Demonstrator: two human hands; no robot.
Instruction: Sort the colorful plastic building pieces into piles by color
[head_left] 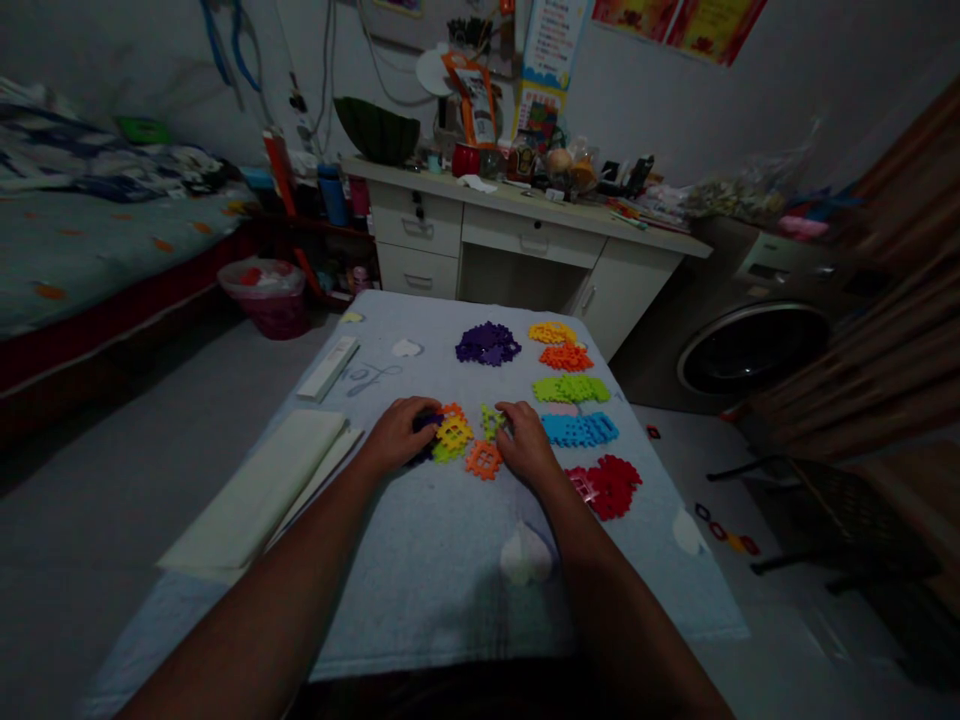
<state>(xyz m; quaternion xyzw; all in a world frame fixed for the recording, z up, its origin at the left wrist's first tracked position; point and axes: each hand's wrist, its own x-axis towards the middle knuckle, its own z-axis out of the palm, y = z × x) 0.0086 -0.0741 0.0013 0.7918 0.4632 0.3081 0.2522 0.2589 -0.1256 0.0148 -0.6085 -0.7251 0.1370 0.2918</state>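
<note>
My left hand (400, 434) bends its fingers and thumb round the edge of a small group of interlocking plastic tiles. A dark purple tile (426, 420) lies between them. Touching that group on its right is a yellow tile (454, 434), with orange above it and green below. My right hand (526, 440) pinches a light green tile (491, 422) at its right edge. Just below that sits an orange tile (484, 460) with a windowed middle, close to my right thumb. Exact finger contact is hard to see in the dim light.
Right of my hands lie piles of yellow (552, 332), orange (566, 357), green (571, 389), blue (580, 430) and red tiles (618, 487). A purple pile (487, 344) is farther back. Folded pale cloth (259, 490) and a white box (328, 368) lie left.
</note>
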